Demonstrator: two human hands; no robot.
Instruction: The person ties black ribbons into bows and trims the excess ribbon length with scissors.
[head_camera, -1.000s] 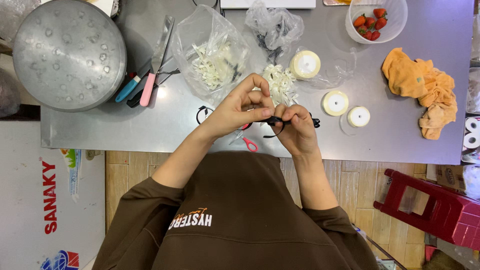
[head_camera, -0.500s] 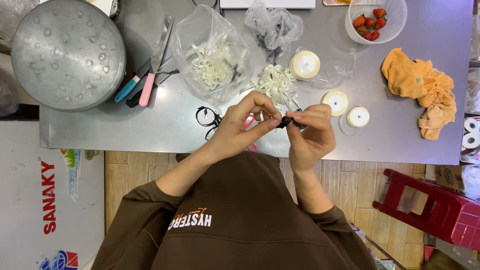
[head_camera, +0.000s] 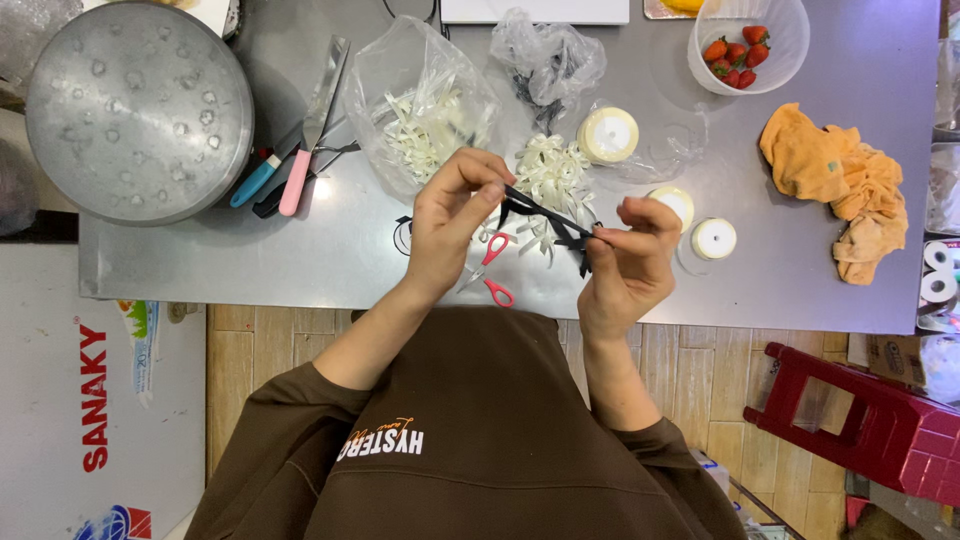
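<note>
1. While both hands work above the grey metal table (head_camera: 300, 270), a clear plastic bag of white ribbon strips (head_camera: 425, 110) sits at 11 o'clock of them; a white chest with red lettering (head_camera: 95, 400) lies at 8 o'clock.
2. Left hand (head_camera: 455, 225) and right hand (head_camera: 630, 265) pinch a thin black ribbon (head_camera: 545, 215), fingers closed on its ends.
3. Since the earlier frame the hands have spread apart, stretching the ribbon taut over red-handled scissors (head_camera: 492, 270).

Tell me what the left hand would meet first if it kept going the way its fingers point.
Probably the pile of white ribbon bows just beyond the left hand; height above the table is unclear.
</note>
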